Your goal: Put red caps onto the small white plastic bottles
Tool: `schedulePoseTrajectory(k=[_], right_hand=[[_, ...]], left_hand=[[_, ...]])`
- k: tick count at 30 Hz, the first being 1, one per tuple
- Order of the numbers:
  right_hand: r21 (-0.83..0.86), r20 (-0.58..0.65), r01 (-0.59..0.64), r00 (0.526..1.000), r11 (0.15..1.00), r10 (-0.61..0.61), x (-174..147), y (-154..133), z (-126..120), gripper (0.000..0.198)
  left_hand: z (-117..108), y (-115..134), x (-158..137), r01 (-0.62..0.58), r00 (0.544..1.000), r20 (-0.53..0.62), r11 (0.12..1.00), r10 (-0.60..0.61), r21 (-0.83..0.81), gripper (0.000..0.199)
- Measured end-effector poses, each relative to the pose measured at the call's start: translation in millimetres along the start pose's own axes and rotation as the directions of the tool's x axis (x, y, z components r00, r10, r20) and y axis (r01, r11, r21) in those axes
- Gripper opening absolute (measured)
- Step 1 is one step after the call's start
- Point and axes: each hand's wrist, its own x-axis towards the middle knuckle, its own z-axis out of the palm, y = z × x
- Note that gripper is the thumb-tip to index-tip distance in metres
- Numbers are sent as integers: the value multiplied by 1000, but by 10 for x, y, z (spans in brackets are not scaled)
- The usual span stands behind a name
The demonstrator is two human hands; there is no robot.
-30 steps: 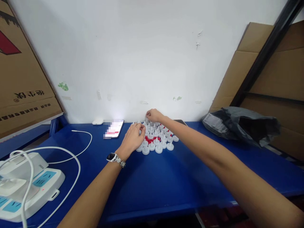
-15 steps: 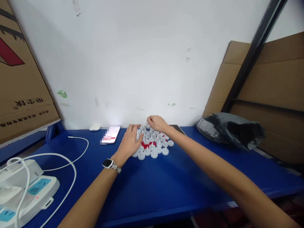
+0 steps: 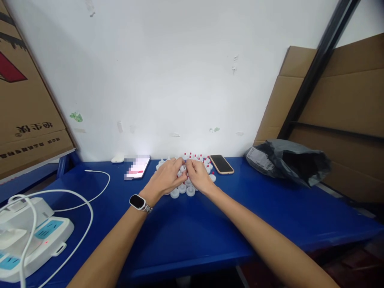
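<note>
My left hand (image 3: 166,175), a watch (image 3: 137,202) on its wrist, reaches over a cluster of white nozzle caps (image 3: 190,191). Its thumb and fingers curl together against my right hand (image 3: 200,175), which is closed in a pinch. The fingertips of both hands meet above the middle of the cluster; what they grip is hidden between them. Toward the wall and on the right, several caps carry small red tips (image 3: 207,165). Plain white caps without red tips stand along the front and left. My hands cover the cluster's centre.
A dark phone (image 3: 221,164) lies right of the caps, a lit phone (image 3: 141,167) left, beside a white case (image 3: 118,158). A grey plastic bag (image 3: 288,162) sits farther right. A power strip (image 3: 57,244) with white cables (image 3: 90,216) occupies the left. The wall (image 3: 180,80) closes off the back.
My right hand has come back from the far side of the caps to meet my left hand. The dark phone and the red-tipped caps at the back are now uncovered.
</note>
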Motion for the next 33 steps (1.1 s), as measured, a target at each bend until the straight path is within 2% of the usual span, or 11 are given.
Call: schedulePoseTrajectory(k=[3,6,8,10,12,15,19,22,26,30,33], right_hand=[[-3,-42,0,999,1000,0,18,-48,-25,40],[-114,-149,-22,989,993,5,44,-21,-127,39],[-208,-158,-34,987,978,0,64,34,-176,39],[-322,-52,27,998,946,-46,79,91,-169,40],[-420,92,120,992,900,-90,86,130,-117,40],[-471,210,175,974,865,-83,90,156,-51,44],[-368,195,129,979,921,-60,79,174,-111,48],[-123,179,95,981,988,-72,41,165,-202,40],[123,163,83,981,989,-103,-66,98,-322,24],[101,165,77,982,992,-93,-240,35,-542,15],[-2,267,95,959,995,-91,-398,52,-710,12]], left_hand=[[-64,-18,9,59,998,-37,997,-60,-43,17],[-130,-138,-36,199,977,-41,966,-208,-164,20],[-146,-237,-70,288,951,-35,925,-306,-249,24],[-117,-314,-89,297,947,-27,905,-320,-305,25],[-52,-354,-91,260,960,-19,914,-279,-311,30],[44,-362,-89,198,979,7,937,-205,-288,37],[61,-329,-103,183,983,48,949,-177,-258,43],[40,-270,-105,170,985,68,949,-157,-264,44],[47,-151,-82,144,989,88,936,-122,-321,45],[48,-70,-64,104,994,79,925,-80,-365,47],[38,-66,-57,111,993,72,929,-92,-354,39]])
